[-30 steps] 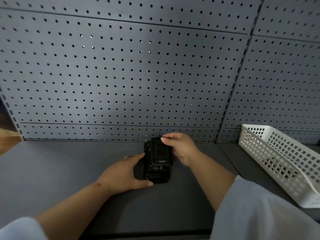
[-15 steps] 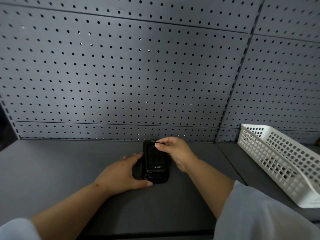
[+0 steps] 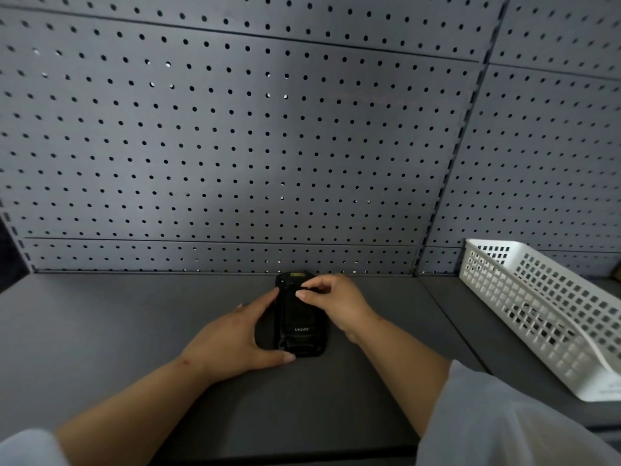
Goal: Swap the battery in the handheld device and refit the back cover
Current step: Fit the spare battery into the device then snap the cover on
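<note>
A black handheld device (image 3: pixel 300 344) lies back-up on the dark grey shelf (image 3: pixel 117 331), close to the pegboard wall. Its black back cover (image 3: pixel 297 319), marked "urovo", lies flat on the device's back. My left hand (image 3: pixel 232 341) wraps the device's left side, thumb at its near end and index finger along its left edge. My right hand (image 3: pixel 332 302) rests on the cover's far right part, fingertips pinched at its upper edge. The battery is hidden under the cover.
A white perforated plastic basket (image 3: pixel 551 317) stands tilted on the shelf at the right. A grey pegboard wall (image 3: pixel 235 146) rises directly behind the device. The shelf's front edge runs just below my forearms.
The back cover, held raised and tilted over the device by my right hand, has come down flat onto the device's back. My right fingers shifted onto its upper edge. My left hand stayed put.
</note>
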### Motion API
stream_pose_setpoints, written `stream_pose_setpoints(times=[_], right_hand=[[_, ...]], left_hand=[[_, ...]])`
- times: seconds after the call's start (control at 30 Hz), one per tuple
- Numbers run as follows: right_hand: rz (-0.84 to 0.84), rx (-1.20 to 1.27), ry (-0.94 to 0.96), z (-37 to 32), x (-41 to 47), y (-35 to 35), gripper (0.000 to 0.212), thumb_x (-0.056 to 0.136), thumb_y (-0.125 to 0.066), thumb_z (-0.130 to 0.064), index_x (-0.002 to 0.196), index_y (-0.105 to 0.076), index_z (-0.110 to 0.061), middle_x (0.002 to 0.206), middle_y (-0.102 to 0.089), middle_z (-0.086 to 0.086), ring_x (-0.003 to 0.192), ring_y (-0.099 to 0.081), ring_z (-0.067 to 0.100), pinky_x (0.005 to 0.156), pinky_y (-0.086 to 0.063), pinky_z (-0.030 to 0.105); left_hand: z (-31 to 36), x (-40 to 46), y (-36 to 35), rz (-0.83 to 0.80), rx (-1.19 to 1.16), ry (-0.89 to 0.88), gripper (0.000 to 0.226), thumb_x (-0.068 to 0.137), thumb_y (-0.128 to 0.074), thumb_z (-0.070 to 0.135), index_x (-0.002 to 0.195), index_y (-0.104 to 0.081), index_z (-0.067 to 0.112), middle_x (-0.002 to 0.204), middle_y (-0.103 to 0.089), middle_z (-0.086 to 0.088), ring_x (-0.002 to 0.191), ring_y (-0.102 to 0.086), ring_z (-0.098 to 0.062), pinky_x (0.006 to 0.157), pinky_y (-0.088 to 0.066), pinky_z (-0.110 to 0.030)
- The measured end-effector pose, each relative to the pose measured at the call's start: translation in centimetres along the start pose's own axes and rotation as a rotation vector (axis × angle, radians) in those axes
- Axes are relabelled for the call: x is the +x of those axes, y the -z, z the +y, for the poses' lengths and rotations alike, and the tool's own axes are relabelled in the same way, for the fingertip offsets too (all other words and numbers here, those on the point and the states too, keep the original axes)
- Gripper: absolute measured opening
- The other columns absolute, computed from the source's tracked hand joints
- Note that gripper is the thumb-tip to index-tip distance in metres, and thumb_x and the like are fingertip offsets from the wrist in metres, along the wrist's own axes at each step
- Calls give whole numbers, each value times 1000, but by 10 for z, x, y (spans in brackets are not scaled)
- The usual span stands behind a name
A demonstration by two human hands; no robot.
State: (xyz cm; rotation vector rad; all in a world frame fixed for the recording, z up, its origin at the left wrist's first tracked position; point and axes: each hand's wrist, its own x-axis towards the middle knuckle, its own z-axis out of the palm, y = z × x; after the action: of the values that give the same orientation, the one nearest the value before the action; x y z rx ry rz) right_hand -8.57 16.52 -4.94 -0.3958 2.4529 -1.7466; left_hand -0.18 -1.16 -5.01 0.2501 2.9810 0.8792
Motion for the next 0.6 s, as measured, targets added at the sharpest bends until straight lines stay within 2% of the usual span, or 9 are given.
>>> stream_pose_setpoints(times=[0.17, 0.23, 0.3, 0.37, 0.43, 0.5, 0.6], right_hand=[[14, -78, 5, 1, 1, -1, 22, 77, -72, -24, 96, -67, -15, 106, -60, 3, 104, -56, 16, 90, -45, 27], [6, -140, 35, 0, 0, 0, 21, 77, -71, -24, 97, -66, -19, 115, -54, 5, 107, -53, 16, 90, -43, 27], [-10, -211, 60, -2, -3, 1, 28, 79, -69, -21, 106, -60, -22, 114, -45, 2, 108, -47, 15, 91, -40, 27], [-19, -235, 65, -4, -4, 2, 40, 79, -68, -21, 115, -52, -26, 116, -41, 4, 111, -46, 18, 97, -41, 32], [-24, -250, 67, -6, -5, 3, 49, 79, -68, -23, 122, -46, -28, 122, -41, 6, 113, -45, 18, 99, -40, 33], [-34, -287, 65, -7, -5, 4, 53, 80, -67, -25, 126, -42, -28, 128, -41, 7, 116, -44, 18, 97, -38, 32], [-53, -357, 79, -8, -6, 7, 56, 80, -66, -31, 130, -39, -29, 130, -40, 7, 119, -44, 19, 96, -37, 30]], left_hand=[[0, -1, 1, -19, 17, -34, 96, 62, -67, 61, 135, -5, 57, 143, -39, 13, 125, -41, -9, 94, -40, -24], [2, -2, 2, -29, 23, -50, 93, 64, -67, 60, 134, -6, 58, 145, -36, 12, 126, -40, -8, 96, -38, -24], [2, -1, 2, -48, 35, -54, 91, 65, -66, 61, 134, -7, 59, 147, -33, 11, 129, -37, -8, 98, -37, -24], [1, -1, 3, -65, 42, -57, 93, 56, -61, 72, 131, -7, 62, 149, -30, 13, 130, -35, -7, 100, -35, -24], [0, 0, 3, -63, 46, -63, 92, 42, -44, 87, 124, -5, 68, 151, -25, 15, 133, -31, -5, 104, -32, -24], [-2, 0, 2, -59, 42, -65, 92, 36, -36, 91, 120, -5, 70, 152, -22, 16, 135, -27, -4, 106, -30, -24], [-3, 1, 1, -50, 29, -63, 101, 35, -36, 92, 128, -11, 63, 152, -20, 18, 134, -27, -2, 106, -30, -24]])
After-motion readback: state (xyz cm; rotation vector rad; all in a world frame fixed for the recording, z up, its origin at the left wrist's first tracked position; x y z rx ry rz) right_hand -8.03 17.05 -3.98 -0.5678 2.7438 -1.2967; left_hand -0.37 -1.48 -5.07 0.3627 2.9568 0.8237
